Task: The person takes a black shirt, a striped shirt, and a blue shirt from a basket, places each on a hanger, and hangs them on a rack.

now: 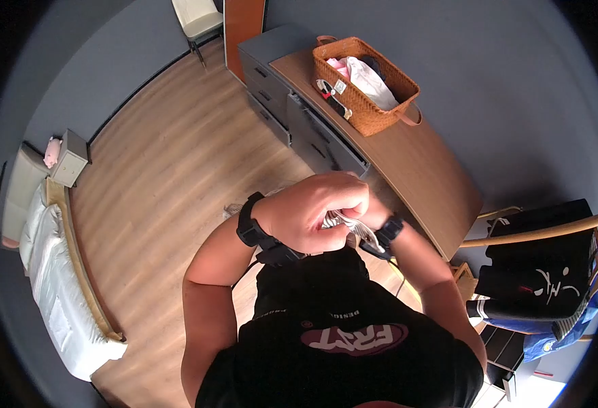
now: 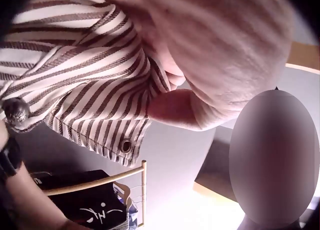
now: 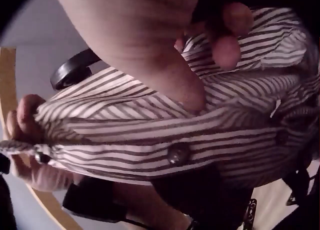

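Brown-and-white striped cloth of a buttoned garment, which looks like a shirt (image 2: 90,89), is bunched between both hands in front of the body. My left hand (image 1: 316,211) pinches one end of it, the thumb (image 2: 175,109) pressed on the fabric near a small metal eyelet (image 2: 126,146). A dark round button (image 3: 178,154) sits on the striped band in the right wrist view. My right hand (image 3: 135,39) holds the cloth further along, its thumb on the fabric and its fingers curled. In the head view it is mostly hidden behind the left hand.
A wicker basket (image 1: 373,112) with clothes stands on the wooden-topped cabinet (image 1: 428,163) ahead. Dark clothes (image 1: 530,272) hang from a wooden rack (image 1: 537,231) at the right. A bed (image 1: 61,299) lies along the left wall, beside a nightstand (image 1: 72,160).
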### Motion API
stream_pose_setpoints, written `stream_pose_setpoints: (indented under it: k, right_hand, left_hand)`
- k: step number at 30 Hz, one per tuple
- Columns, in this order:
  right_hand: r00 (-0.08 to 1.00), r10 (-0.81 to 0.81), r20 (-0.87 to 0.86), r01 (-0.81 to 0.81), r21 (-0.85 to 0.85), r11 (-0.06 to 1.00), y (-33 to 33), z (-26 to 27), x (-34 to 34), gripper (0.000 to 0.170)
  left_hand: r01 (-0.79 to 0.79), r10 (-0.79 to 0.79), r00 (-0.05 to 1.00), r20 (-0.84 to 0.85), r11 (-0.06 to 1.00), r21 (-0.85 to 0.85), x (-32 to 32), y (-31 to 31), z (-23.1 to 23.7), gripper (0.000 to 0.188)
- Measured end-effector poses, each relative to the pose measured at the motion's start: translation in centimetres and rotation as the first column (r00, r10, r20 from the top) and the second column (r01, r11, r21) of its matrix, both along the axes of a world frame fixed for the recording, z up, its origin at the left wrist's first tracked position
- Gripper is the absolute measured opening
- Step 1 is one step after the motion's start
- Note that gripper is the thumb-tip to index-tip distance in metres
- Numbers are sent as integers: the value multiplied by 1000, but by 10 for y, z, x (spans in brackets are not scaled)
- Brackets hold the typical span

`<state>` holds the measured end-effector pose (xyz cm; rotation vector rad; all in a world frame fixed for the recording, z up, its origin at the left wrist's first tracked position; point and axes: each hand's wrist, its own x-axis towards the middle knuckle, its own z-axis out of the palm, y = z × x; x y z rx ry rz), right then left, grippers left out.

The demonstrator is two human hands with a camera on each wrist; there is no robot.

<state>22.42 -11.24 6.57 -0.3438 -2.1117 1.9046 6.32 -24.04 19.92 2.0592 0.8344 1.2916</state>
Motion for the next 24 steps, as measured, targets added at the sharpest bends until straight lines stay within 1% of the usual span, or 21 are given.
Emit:
stream_pose_setpoints:
  k: [2, 5, 7, 8, 9, 10, 11, 12, 13, 14, 15, 17, 18, 19, 21, 22, 23, 24]
  right_hand:
    - [992, 122, -17, -122, -43, 992, -11, 0, -22, 44]
    - [981, 165, 102, -179, 146, 973, -18, -15, -44, 39]
    - [999, -38, 2, 36, 326, 945, -12, -38, -39, 46]
    - [984, -135, 119, 72, 428, 901, -6, -25, -36, 49]
    - [974, -226, 20, 184, 516, 837, 1, -18, -33, 53]
    - [950, -311, 17, 259, 510, 820, 12, -12, -28, 52]
    - [934, -357, -29, 330, 461, 824, 23, -6, -26, 28]
    - [926, -374, -53, 364, 395, 844, 23, 27, -23, 25]
    - [921, -389, -19, 363, 402, 841, 28, 45, -20, 27]
    - [914, -405, 16, 364, 408, 838, 31, 58, -17, 29]
    - [920, -391, -3, 355, 426, 832, 29, 69, -14, 27]
    - [931, -363, -40, 339, 464, 819, 23, 89, -13, 25]
    - [935, -352, -50, 337, 441, 832, 18, 98, -13, 24]
    - [937, -343, -60, 335, 420, 844, 11, 107, -14, 24]
    - [936, -340, -94, 349, 383, 855, 2, 114, -17, 23]
    - [934, -345, -97, 355, 377, 855, -2, 114, -18, 23]
    - [932, -348, -100, 359, 372, 856, -4, 115, -19, 23]
    - [931, -350, -102, 362, 367, 857, -7, 115, -21, 22]
  left_hand:
    - [-3, 4, 1000, 19, 999, -53, 0, -7, 5, 19]
    - [-4, 8, 999, 41, 995, -102, -9, -19, 11, 16]
    - [-74, 82, 993, 90, 994, -86, -23, -34, 5, 16]
    - [-108, 116, 987, 115, 991, -79, -32, -42, 2, 15]
    - [-125, 136, 979, 151, 989, -80, -45, -50, 2, 17]
    - [-186, 232, 942, 241, 963, -197, -55, -65, -7, 18]
    - [-229, 276, 933, 232, 951, -209, -71, -77, -17, 17]
    - [-269, 317, 922, 224, 937, -221, -85, -87, -25, 17]
    - [-381, 404, 912, 70, 898, -220, -94, -96, -29, 17]
    - [-486, 479, 874, -84, 850, -202, -100, -106, -32, 17]
    - [-581, 541, 808, -233, 797, -167, -101, -112, -37, 18]
    - [-726, 647, 651, -397, 683, -76, -97, -119, -57, 18]
    - [-785, 688, 555, -467, 620, -20, -96, -122, -71, 18]
    - [-808, 703, 526, -479, 589, -23, -99, -124, -86, 18]
    - [-845, 793, 534, -293, 507, -169, -93, -115, -120, 19]
    - [-847, 832, 519, -197, 470, -249, -87, -110, -135, 20]
    - [-800, 800, 578, -160, 518, -303, -75, -102, -141, 28]
    - [-763, 767, 626, -144, 564, -315, -58, -92, -143, 34]
